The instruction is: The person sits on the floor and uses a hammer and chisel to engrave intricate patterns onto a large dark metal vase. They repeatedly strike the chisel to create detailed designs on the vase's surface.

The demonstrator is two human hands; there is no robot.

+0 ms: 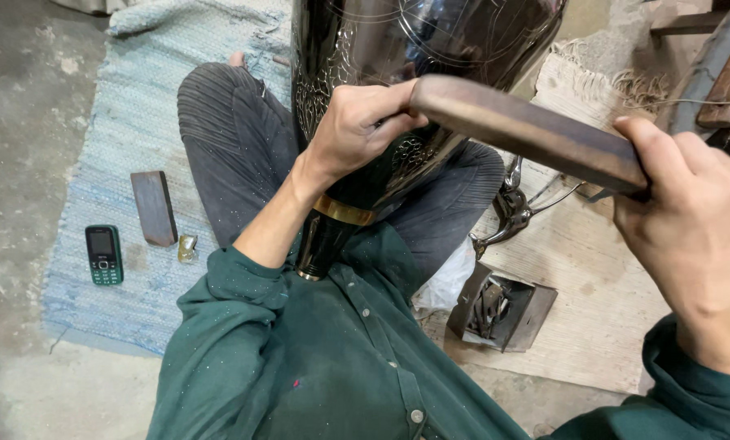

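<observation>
While I sat cross-legged on the blue mat [129, 122], the dark engraved metal vase [397, 57] lay across my lap. My left hand [357, 126] was pinched on a tool at the vase wall — tool mostly hidden. My right hand [690, 220] was clamped on the flat wooden mallet [528, 130]. Mid-chasing step, I judged; the next strike needed the tool held steady.

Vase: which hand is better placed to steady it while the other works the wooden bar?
Left. The left hand already rests on the vase at the bar's tip, while the right hand grips the bar's far end, off the vase.
</observation>
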